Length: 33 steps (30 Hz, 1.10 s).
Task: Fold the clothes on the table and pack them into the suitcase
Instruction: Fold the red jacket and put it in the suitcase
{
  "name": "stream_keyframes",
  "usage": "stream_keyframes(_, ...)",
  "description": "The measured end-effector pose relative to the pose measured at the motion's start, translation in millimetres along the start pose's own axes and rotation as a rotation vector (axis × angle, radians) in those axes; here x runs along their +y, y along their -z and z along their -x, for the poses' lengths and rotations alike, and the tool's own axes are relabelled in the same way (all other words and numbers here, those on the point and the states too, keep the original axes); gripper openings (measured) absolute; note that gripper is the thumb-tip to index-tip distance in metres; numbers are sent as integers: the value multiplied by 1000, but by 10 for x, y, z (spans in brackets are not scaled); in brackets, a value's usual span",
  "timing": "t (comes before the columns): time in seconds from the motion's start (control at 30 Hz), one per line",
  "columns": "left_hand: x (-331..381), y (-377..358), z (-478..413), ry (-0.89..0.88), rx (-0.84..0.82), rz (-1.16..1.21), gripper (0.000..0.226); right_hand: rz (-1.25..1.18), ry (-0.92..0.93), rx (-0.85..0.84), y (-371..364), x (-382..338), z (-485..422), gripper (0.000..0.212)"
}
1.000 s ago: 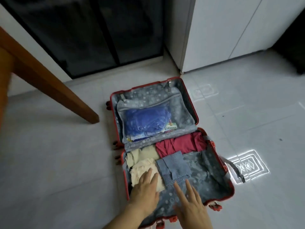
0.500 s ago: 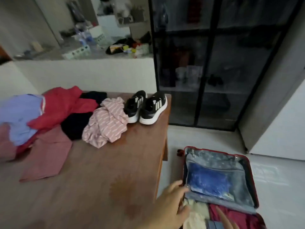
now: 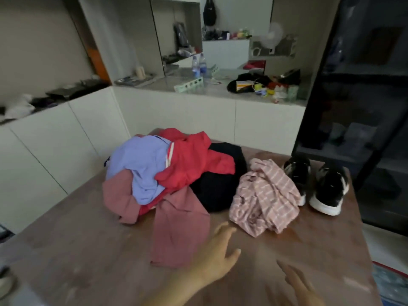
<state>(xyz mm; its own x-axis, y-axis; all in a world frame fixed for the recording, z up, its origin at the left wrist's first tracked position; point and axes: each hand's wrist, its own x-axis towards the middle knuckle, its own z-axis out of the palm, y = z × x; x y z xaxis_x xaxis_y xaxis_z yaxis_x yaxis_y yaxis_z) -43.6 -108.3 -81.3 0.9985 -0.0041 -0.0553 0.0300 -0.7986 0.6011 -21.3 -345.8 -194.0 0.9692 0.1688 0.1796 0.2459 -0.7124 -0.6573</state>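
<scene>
**Reaching for the next piece of clothing**

Both hands are empty and stretched out over the brown worktop [image 3: 287, 246]. The left hand [image 3: 217, 255] is in the middle near the front edge, with its fingers [image 3: 223, 230] spread and loose. They point at the gap between the dusty pink cloth [image 3: 178, 230] and the pink striped top [image 3: 265, 199]. They are near both but touch neither. The right hand [image 3: 298, 286] is low by the front right corner. Its fingers are spread too and hold nothing.

The clothes are not folded yet. A pile lies toward the far left of the worktop: a light blue piece [image 3: 141, 164], a red piece [image 3: 194, 160] and a black piece [image 3: 220, 186], all mixed up. The striped top lies in a lump to the right of them. A pair of black shoes [image 3: 318, 184] stands at the far right edge. Only a small bit of the suitcase [image 3: 390, 281] shows, down past the right edge.

I think this step is picking the next thing to fold. The next move needs one piece pulled free and laid flat on the bare front part.
</scene>
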Motion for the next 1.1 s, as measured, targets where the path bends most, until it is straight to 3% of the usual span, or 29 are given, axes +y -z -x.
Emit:
stream_keyframes(0.03, -197, 178, -64, 15, 33, -5, 55, -68, -36, -43, -51, -325, -113, 136)
stream_keyframes(0.1, -617, 516, -212, 36, 82, -32, 57, 33, 17, -343, -68, -789, -250, 103)
stream_keyframes(0.13, -793, 680, -298, 65, 110, -57, 58, 102, 119, -323, -77, -918, -279, 86)
stream_keyframes(0.2, -1088, 965, -465, 98, 193, -89, 62, 58, 154, -307, -145, -1053, -376, 73)
stream_keyframes(0.3, -1404, 1210, -667, 172, 240, -61, 61, 63, 151, -374, -262, -1267, -544, 72)
stream_keyframes(0.4, -1656, 1303, -816, 212, 235, -73, 65, 74, 146, -352, -296, -1302, -649, 86)
stream_keyframes(0.5, -1808, 1340, -1002, 189, 225, -145, 76, 92, 130, -346, -292, -1356, -688, 68)
stream_keyframes(0.63, -1871, 1329, -1314, 175, 91, -318, 88, 127, 67, -354, -260, -1291, -643, 62)
stream_keyframes(0.67, -1883, 1309, -1378, 176, 77, -378, 83, 143, 63, -336, -246, -1251, -623, 61)
stream_keyframes(0.73, -1855, 1263, -1455, 128, 127, -458, 52, 135, 3, -350, -190, -1231, -573, 81)
stream_keyframes(0.83, -1608, 1169, -1432, 17, 199, -373, 23, 111, -40, -365, -129, -1226, -563, 91)
stream_keyframes(0.97, -1043, 1011, -1160, -124, 154, -269, 14, -187, -197, -256, -56, -1418, -651, 54)
stream_keyframes(1.1, -505, 739, -572, -249, 44, -205, 46, -679, -437, -129, -63, -1622, -815, 42)
